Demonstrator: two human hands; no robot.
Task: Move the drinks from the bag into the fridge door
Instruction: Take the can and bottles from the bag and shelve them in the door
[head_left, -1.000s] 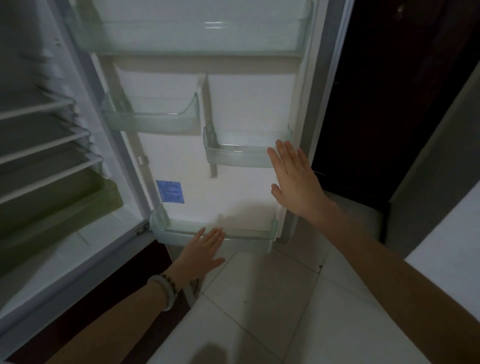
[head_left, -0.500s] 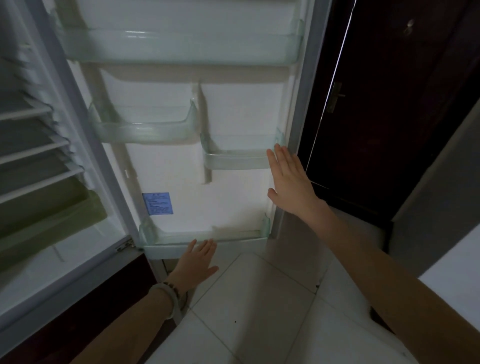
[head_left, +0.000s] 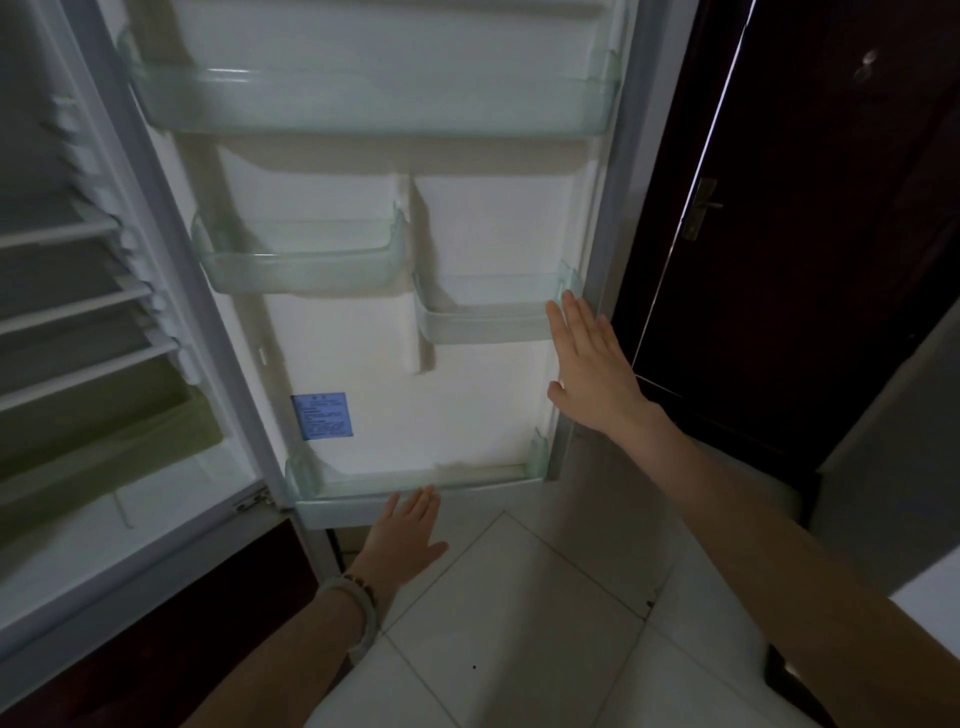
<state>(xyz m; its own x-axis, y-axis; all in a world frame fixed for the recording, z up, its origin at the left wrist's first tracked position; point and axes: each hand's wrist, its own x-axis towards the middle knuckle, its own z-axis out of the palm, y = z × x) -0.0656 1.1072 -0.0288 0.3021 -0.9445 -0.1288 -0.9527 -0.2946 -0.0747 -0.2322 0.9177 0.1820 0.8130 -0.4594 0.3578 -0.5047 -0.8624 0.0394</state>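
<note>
The white fridge door (head_left: 457, 410) stands open in front of me, with clear green-tinted bins: a wide top bin (head_left: 374, 104), a small left bin (head_left: 301, 265), a small right bin (head_left: 483, 322) and a wide bottom bin (head_left: 415, 493). All bins hold nothing. My left hand (head_left: 405, 540), with a pale bangle on the wrist, is flat and open with its fingertips at the bottom bin's front. My right hand (head_left: 592, 364) is flat and open against the door's right edge, beside the small right bin. No bag or drinks are in view.
The fridge interior (head_left: 78, 338) with white wire shelves and a greenish drawer (head_left: 104, 431) is at the left. A dark wooden door (head_left: 810, 234) with a metal handle stands to the right. A white tiled floor (head_left: 519, 623) lies below. A grey surface (head_left: 904, 441) sits at the far right.
The view has drifted so the door sits further left and lower in frame. Both hands stay flat on the door, the left slipping slightly below the bottom bin's rim.
</note>
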